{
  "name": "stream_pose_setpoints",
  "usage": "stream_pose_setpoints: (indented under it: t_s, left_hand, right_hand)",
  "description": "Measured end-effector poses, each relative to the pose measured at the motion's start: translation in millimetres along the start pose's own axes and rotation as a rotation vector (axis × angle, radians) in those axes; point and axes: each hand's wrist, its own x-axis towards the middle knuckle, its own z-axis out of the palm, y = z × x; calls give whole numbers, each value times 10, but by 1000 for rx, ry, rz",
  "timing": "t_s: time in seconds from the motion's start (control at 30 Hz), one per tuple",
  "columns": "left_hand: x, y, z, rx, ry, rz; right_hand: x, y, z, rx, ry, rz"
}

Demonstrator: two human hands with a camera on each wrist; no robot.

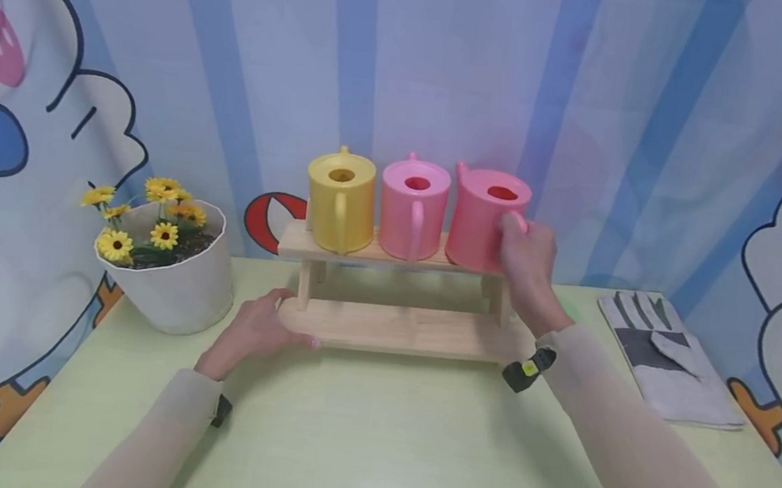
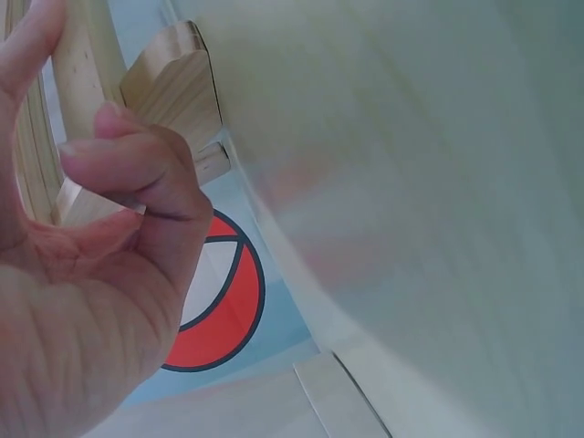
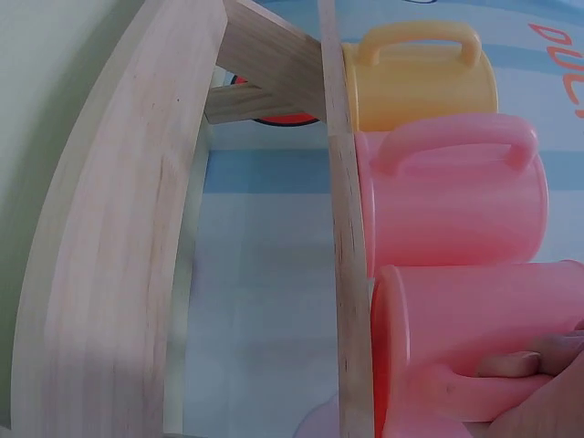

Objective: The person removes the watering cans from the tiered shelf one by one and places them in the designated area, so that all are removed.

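Right hand (image 1: 528, 261) grips the salmon can (image 1: 485, 219) at the wooden shelf's (image 1: 388, 327) right end — not yet lifted; left hand (image 1: 259, 330), fingers relaxed, steadies the lower board.

The two-tier rack (image 1: 395, 328) is pale, bare wood with visible grain. On its top shelf, three watering cans (image 1: 413, 208) look like smooth, matt plastic. The pale green worktop (image 1: 367, 436) under it is smooth.
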Motion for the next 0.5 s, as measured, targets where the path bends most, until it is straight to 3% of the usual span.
stream_pose_setpoints:
  t_s: [0.5]
  left_hand:
    - [-23,20,-13,0,1,-12]
  right_hand:
    - [-218,9,-126,39,14,-6]
